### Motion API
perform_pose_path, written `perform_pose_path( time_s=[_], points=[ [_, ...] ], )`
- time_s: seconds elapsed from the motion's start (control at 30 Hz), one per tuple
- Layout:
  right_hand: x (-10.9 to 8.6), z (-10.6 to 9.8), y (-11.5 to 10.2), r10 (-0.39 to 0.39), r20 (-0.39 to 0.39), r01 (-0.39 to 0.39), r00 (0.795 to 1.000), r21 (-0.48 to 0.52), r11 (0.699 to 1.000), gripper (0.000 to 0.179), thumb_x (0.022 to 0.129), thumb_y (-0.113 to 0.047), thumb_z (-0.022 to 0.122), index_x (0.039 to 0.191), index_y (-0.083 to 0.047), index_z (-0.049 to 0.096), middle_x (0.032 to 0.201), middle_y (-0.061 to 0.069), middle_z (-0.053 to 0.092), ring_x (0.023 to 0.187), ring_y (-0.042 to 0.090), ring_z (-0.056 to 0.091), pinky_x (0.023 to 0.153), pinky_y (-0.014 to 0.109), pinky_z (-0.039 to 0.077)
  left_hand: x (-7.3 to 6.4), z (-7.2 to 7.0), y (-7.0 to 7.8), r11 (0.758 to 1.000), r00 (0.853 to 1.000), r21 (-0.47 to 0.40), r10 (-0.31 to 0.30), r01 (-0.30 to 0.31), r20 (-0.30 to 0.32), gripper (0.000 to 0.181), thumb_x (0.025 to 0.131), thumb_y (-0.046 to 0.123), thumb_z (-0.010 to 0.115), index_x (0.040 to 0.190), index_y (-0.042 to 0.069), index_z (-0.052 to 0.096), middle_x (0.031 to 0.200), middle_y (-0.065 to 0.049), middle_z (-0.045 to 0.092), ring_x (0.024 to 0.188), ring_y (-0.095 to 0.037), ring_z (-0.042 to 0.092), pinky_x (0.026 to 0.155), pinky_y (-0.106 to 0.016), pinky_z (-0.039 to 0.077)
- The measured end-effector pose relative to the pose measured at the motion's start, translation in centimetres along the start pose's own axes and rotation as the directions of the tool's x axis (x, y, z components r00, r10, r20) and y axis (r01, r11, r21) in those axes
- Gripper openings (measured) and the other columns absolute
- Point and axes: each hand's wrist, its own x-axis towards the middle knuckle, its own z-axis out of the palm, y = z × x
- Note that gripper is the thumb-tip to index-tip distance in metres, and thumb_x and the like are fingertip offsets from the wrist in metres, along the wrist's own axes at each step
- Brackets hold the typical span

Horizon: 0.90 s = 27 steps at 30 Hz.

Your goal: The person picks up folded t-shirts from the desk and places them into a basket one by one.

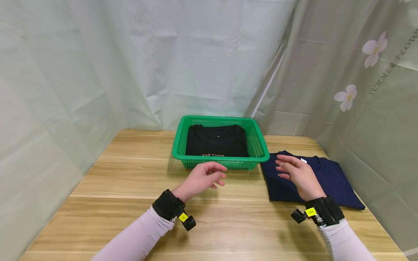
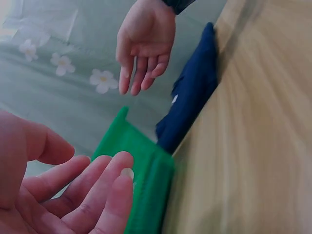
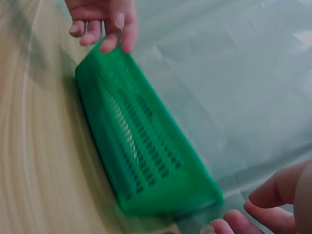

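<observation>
A green plastic basket with perforated sides stands at the back of the table, and a folded black T-shirt with printed lettering lies inside it. My left hand hovers in front of the basket with loosely bent fingers and nothing in them. Over the folded navy T-shirt to the basket's right, my right hand is raised, also holding nothing. In the left wrist view the right hand appears beyond the basket corner, fingers relaxed. The right wrist view shows the basket's slotted side between both hands.
The wooden table extends to the left and front of the basket. Light curtains hang behind it and along both sides, the right one printed with white flowers and close to the navy T-shirt.
</observation>
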Motion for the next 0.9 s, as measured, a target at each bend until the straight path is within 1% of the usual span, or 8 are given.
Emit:
perform_pose_path(
  time_s=[0.17, 0.33, 0.47, 0.53, 0.57, 0.63, 0.73, 0.9],
  points=[
    [-0.3, -1.7, 1.9, 0.034, -0.043, -0.036, 0.998, -0.039, 0.999, 0.055, 0.118, -0.027, 0.048, 0.166, -0.001, 0.043, 0.164, 0.027, 0.051, 0.112, -0.002, 0.069, 0.094, 0.016, 0.06, 0.9, 2.5, -0.3, 1.0, 0.998, -0.002, -0.024, 0.024, 0.053, 0.028, 0.11, 0.012, 0.061, 0.134, 0.0, 0.071, 0.125, -0.03, 0.074, 0.096, -0.024, 0.081, 0.081, -0.034, 0.068],
    [-0.1, -4.0, 3.8, 0.056, -0.115, -0.064, 0.992, -0.069, 0.996, 0.055, 0.118, -0.026, 0.049, 0.165, 0.002, 0.042, 0.155, 0.017, 0.061, 0.105, -0.006, 0.07, 0.09, 0.016, 0.061, 1.9, 5.0, -0.7, 0.999, 0.995, -0.012, -0.048, 0.049, 0.082, 0.029, 0.11, 0.011, 0.061, 0.134, -0.002, 0.069, 0.125, -0.03, 0.074, 0.096, -0.026, 0.081, 0.083, -0.039, 0.068],
    [0.3, -6.1, 5.1, 0.069, -0.196, -0.093, 0.978, -0.116, 0.989, 0.056, 0.118, -0.027, 0.048, 0.164, 0.005, 0.043, 0.154, 0.022, 0.061, 0.097, -0.009, 0.068, 0.085, 0.014, 0.061, 2.9, 6.8, -1.2, 0.998, 0.996, -0.031, -0.051, 0.053, 0.078, 0.032, 0.108, 0.008, 0.063, 0.135, -0.007, 0.067, 0.119, -0.03, 0.074, 0.094, -0.029, 0.081, 0.078, -0.036, 0.068],
    [0.4, -7.2, 5.7, 0.079, -0.241, -0.112, 0.967, -0.13, 0.985, 0.057, 0.117, -0.027, 0.048, 0.163, 0.006, 0.044, 0.148, 0.021, 0.064, 0.093, -0.01, 0.067, 0.082, 0.013, 0.061, 3.5, 7.7, -1.4, 0.997, 0.996, -0.043, -0.057, 0.06, 0.067, 0.031, 0.106, 0.006, 0.065, 0.134, -0.008, 0.067, 0.115, -0.03, 0.073, 0.093, -0.032, 0.082, 0.074, -0.033, 0.067],
    [0.4, -7.8, 6.0, 0.088, -0.261, -0.125, 0.961, -0.128, 0.984, 0.057, 0.117, -0.027, 0.048, 0.162, 0.007, 0.044, 0.14, 0.016, 0.069, 0.091, -0.01, 0.067, 0.081, 0.013, 0.061, 3.7, 8.2, -1.4, 0.997, 0.996, -0.05, -0.063, 0.066, 0.061, 0.032, 0.105, 0.005, 0.066, 0.133, -0.008, 0.067, 0.114, -0.03, 0.073, 0.093, -0.034, 0.082, 0.072, -0.033, 0.067],
    [0.3, -9.1, 6.7, 0.109, -0.302, -0.148, 0.947, -0.111, 0.983, 0.058, 0.116, -0.027, 0.049, 0.162, 0.008, 0.044, 0.121, -0.003, 0.073, 0.088, -0.011, 0.066, 0.078, 0.013, 0.061, 4.3, 9.2, -1.5, 0.995, 0.995, -0.062, -0.079, 0.082, 0.056, 0.031, 0.104, 0.003, 0.067, 0.132, -0.008, 0.067, 0.111, -0.029, 0.072, 0.093, -0.039, 0.081, 0.069, -0.032, 0.066],
    [0.0, -10.9, 7.4, 0.151, -0.359, -0.189, 0.921, -0.073, 0.979, 0.06, 0.115, -0.027, 0.05, 0.163, 0.008, 0.043, 0.101, -0.027, 0.062, 0.085, -0.011, 0.065, 0.075, 0.013, 0.061, 5.0, 10.5, -1.3, 0.992, 0.993, -0.061, -0.108, 0.111, 0.05, 0.033, 0.102, 0.003, 0.067, 0.133, -0.008, 0.067, 0.106, -0.023, 0.073, 0.092, -0.041, 0.081, 0.068, -0.034, 0.067],
    [-0.4, -13.1, 7.8, 0.187, -0.457, -0.245, 0.869, -0.069, 0.967, 0.059, 0.112, -0.028, 0.054, 0.161, 0.004, 0.048, 0.093, -0.032, 0.054, 0.081, -0.011, 0.061, 0.071, 0.01, 0.058, 6.3, 11.9, -0.9, 0.988, 0.988, -0.026, -0.152, 0.152, 0.006, 0.04, 0.103, 0.007, 0.068, 0.141, -0.004, 0.062, 0.102, -0.008, 0.069, 0.083, -0.029, 0.079, 0.07, -0.034, 0.068]
  ],
)
